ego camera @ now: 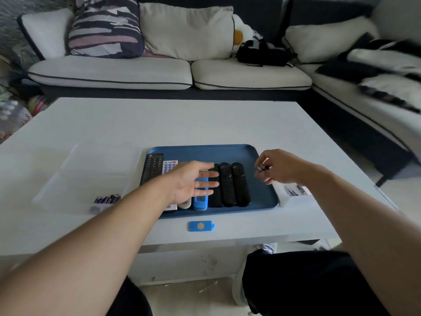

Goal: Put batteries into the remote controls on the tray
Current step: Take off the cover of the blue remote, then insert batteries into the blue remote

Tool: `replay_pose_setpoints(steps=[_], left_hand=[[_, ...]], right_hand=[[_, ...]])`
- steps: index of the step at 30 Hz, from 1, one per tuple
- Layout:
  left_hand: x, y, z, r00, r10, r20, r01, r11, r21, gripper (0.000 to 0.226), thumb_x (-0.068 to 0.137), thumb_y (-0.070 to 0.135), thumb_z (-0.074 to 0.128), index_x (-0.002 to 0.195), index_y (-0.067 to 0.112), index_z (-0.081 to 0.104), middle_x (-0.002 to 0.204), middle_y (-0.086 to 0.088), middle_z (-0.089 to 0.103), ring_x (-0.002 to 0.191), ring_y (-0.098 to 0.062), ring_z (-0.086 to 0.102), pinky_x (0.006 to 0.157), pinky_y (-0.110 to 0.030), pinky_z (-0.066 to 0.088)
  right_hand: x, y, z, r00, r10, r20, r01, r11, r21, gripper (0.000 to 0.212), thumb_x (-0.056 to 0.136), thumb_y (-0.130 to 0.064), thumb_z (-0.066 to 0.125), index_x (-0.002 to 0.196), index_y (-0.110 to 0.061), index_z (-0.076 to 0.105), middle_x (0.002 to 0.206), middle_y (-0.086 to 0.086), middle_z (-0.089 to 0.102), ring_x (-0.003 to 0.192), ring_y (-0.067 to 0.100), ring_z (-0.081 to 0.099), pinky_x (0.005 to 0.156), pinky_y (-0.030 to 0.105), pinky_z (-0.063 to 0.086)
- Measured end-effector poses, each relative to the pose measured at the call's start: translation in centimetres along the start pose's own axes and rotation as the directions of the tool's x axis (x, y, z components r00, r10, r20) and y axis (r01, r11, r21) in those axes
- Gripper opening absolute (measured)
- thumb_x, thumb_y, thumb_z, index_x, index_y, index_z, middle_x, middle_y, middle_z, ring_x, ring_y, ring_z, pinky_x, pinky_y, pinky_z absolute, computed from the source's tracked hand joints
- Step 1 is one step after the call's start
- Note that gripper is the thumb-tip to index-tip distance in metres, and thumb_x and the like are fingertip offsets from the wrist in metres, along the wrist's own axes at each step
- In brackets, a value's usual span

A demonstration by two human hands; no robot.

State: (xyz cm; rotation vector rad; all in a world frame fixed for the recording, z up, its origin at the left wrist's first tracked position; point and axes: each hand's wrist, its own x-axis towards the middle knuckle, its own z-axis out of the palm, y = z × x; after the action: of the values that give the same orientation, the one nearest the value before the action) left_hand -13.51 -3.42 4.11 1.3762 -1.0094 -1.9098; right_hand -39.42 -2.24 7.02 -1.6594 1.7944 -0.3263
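The spread left hand (193, 181) hovers over the blue remote (200, 197), while the right hand (276, 166), nearby to its right, pinches batteries (260, 168).

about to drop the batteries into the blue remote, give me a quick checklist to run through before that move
1. Batteries in hand: ok. The right hand pinches small batteries.
2. Cover off: ok. The blue battery cover lies on the table in front of the tray.
3. Blue remote in reach: ok. It lies on the tray under the open left hand.
4. Remote steadied: cannot tell. Contact between the straight fingers and the remote is unclear.
5. Compartment empty: cannot tell. The hand hides part of it.
6. Battery polarity: cannot tell. Too small and blurred.
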Motion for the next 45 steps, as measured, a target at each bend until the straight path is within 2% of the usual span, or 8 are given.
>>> replay_pose_setpoints(steps=[4, 9, 13, 17, 22, 33, 39, 45], left_hand=[[0.5, -0.1, 2.6, 0.999, -0.001, 0.04, -0.001, 0.999, 0.047, 0.022, 0.1, 0.022, 0.06, 0.12, 0.013, 0.065, 0.12, -0.009, 0.072, 0.113, -0.031, 0.069, 0.101, -0.047, 0.053], [1.7, -0.4, 4.6, 0.999, 0.006, 0.053, -0.01, 0.996, 0.088, 0.022, 0.099, 0.023, 0.062, 0.118, 0.014, 0.066, 0.115, -0.008, 0.074, 0.107, -0.029, 0.071, 0.096, -0.045, 0.056], [2.2, -0.3, 5.7, 0.998, 0.006, 0.065, -0.011, 0.997, 0.073, 0.023, 0.1, 0.022, 0.062, 0.12, 0.013, 0.065, 0.115, -0.008, 0.074, 0.106, -0.029, 0.072, 0.095, -0.045, 0.056], [2.3, -0.3, 5.9, 0.998, 0.009, 0.069, -0.014, 0.997, 0.074, 0.023, 0.1, 0.022, 0.061, 0.121, 0.013, 0.064, 0.116, -0.008, 0.073, 0.107, -0.029, 0.071, 0.095, -0.044, 0.057], [2.3, -0.2, 5.5, 0.998, 0.024, 0.053, -0.028, 0.997, 0.073, 0.023, 0.1, 0.021, 0.061, 0.121, 0.012, 0.064, 0.115, -0.009, 0.073, 0.106, -0.03, 0.072, 0.091, -0.042, 0.058], [1.5, 0.3, 4.6, 0.998, 0.046, 0.031, -0.049, 0.995, 0.089, 0.023, 0.101, 0.021, 0.06, 0.121, 0.011, 0.064, 0.114, -0.009, 0.073, 0.106, -0.029, 0.072, 0.095, -0.043, 0.057], [0.7, 0.6, 3.2, 0.993, 0.104, -0.053, -0.098, 0.991, 0.092, 0.017, 0.101, 0.019, 0.06, 0.115, 0.012, 0.066, 0.11, -0.008, 0.075, 0.104, -0.028, 0.073, 0.095, -0.044, 0.057], [-0.4, 0.6, -2.0, 0.86, 0.37, -0.352, -0.31, 0.926, 0.216, 0.01, 0.098, 0.016, 0.062, 0.095, 0.017, 0.071, 0.096, -0.005, 0.077, 0.082, -0.014, 0.072, 0.086, -0.034, 0.057]], right_hand=[[-0.4, 2.5, -1.4, 0.989, 0.07, -0.13, -0.083, 0.991, -0.102, 0.008, 0.085, -0.005, 0.068, 0.084, -0.012, 0.066, 0.09, 0.013, 0.074, 0.081, 0.037, 0.07, 0.086, 0.045, 0.057], [-1.0, 4.7, -2.3, 0.966, 0.154, -0.21, -0.216, 0.922, -0.321, 0.008, 0.081, -0.019, 0.079, 0.088, -0.022, 0.078, 0.085, -0.005, 0.068, 0.081, 0.017, 0.061, 0.066, 0.022, 0.044], [-0.7, 6.1, -2.3, 0.943, 0.263, -0.203, -0.318, 0.891, -0.325, 0.015, 0.084, -0.013, 0.07, 0.095, -0.018, 0.079, 0.079, -0.004, 0.07, 0.082, 0.019, 0.068, 0.064, 0.023, 0.051], [0.6, 7.3, -1.5, 0.927, 0.325, -0.185, -0.373, 0.831, -0.411, 0.026, 0.083, -0.009, 0.059, 0.105, -0.011, 0.072, 0.1, 0.004, 0.073, 0.088, 0.024, 0.071, 0.056, 0.022, 0.049], [2.1, 8.9, -0.8, 0.915, 0.324, -0.241, -0.402, 0.783, -0.474, 0.026, 0.079, -0.012, 0.06, 0.103, -0.014, 0.071, 0.097, 0.002, 0.071, 0.077, 0.023, 0.062, 0.044, 0.021, 0.034], [1.7, 8.6, -0.7, 0.902, 0.317, -0.294, -0.425, 0.774, -0.468, 0.026, 0.083, -0.006, 0.057, 0.1, -0.016, 0.073, 0.093, 0.002, 0.07, 0.07, 0.021, 0.06, 0.044, 0.022, 0.036], [1.1, 4.4, -2.3, 0.903, 0.217, -0.37, -0.366, 0.84, -0.402, 0.025, 0.077, 0.0, 0.062, 0.085, -0.02, 0.075, 0.084, 0.005, 0.072, 0.074, 0.026, 0.07, 0.062, 0.027, 0.055], [1.5, -4.6, 0.2, 0.895, -0.16, -0.417, -0.052, 0.89, -0.453, 0.024, 0.089, -0.018, 0.059, 0.089, -0.038, 0.073, 0.092, -0.004, 0.07, 0.075, 0.021, 0.061, 0.064, 0.027, 0.04]])
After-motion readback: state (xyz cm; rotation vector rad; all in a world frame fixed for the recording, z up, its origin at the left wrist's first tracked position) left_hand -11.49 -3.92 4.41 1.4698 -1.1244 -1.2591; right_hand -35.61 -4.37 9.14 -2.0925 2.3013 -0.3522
